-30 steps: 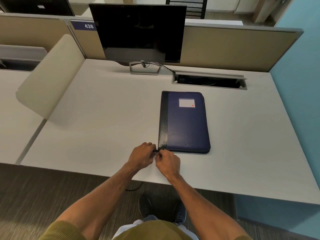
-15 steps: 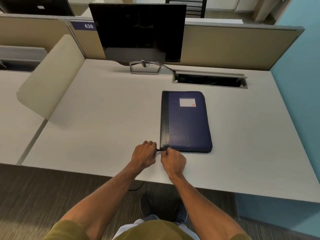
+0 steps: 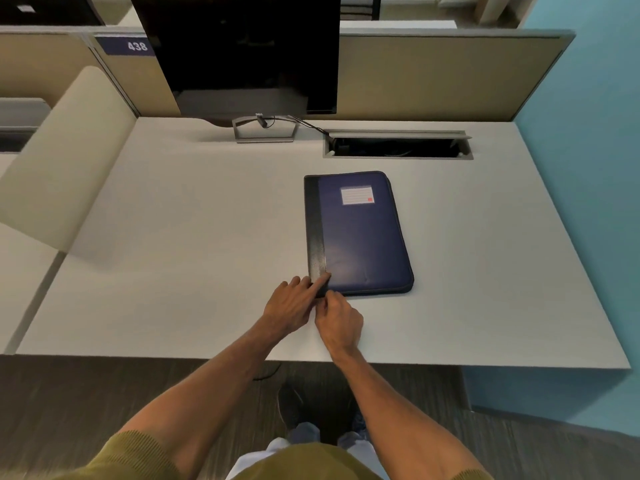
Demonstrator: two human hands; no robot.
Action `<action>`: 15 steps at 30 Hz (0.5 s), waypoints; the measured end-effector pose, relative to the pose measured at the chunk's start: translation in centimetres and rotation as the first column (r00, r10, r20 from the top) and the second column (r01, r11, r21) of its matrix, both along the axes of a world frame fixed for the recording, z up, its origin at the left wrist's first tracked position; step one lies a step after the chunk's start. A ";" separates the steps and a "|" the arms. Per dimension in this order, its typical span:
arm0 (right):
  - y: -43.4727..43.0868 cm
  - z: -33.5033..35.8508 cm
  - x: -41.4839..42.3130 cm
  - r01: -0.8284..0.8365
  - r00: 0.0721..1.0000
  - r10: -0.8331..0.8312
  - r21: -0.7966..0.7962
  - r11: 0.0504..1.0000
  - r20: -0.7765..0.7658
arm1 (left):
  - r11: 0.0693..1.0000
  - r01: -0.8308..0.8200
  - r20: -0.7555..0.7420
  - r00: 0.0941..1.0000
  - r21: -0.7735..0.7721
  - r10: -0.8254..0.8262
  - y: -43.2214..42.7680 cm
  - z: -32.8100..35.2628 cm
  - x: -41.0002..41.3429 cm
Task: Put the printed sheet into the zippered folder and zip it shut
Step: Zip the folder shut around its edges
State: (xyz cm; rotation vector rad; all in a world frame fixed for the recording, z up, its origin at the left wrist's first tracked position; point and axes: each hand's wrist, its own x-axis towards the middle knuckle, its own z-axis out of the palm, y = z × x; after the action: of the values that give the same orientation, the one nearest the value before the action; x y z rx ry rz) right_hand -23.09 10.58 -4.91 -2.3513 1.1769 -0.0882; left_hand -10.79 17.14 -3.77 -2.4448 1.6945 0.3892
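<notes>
Folder: closed, flat on the desk, right of centre; black spine strip along its left edge, blue cover face up, long side running away from the person.
Label: white lined sticker with a small red mark, on the cover near the far end.
Sheet: not visible; cannot tell whether it is inside the closed cover.
Zip: dark band visible along the near and right edges of the cover; whether it is fully shut at the near left corner cannot be told, as both hands cover that spot.
Left hand: at the near left corner of the cover; index finger stretched out and pressing down on the black spine strip, other fingers loosely curled and resting on the desk beside it.
Right hand: just beside the left, touching it, at the near edge of the cover; fingers curled in and pinched together at the corner, apparently on the zip pull, though the pull itself is too small to make out.
Monitor: dark screen, on a stand at the far edge of the desk, well apart from the cover.
Cable hatch: open slot in the desk beyond the cover, to the right of the stand.
</notes>
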 end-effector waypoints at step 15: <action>-3.9 -0.2 -2.8 0.328 0.941 -0.331 -0.052 0.943 -0.074 | 0.999 -0.035 0.053 0.998 -0.009 0.036 -0.1 -0.5 -0.8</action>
State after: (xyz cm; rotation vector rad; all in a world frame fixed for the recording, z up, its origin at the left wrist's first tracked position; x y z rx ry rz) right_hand -25.92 6.68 -5.10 -2.1859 1.6152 -0.1316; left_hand -11.56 17.07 -4.25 -2.4708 1.6367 0.3198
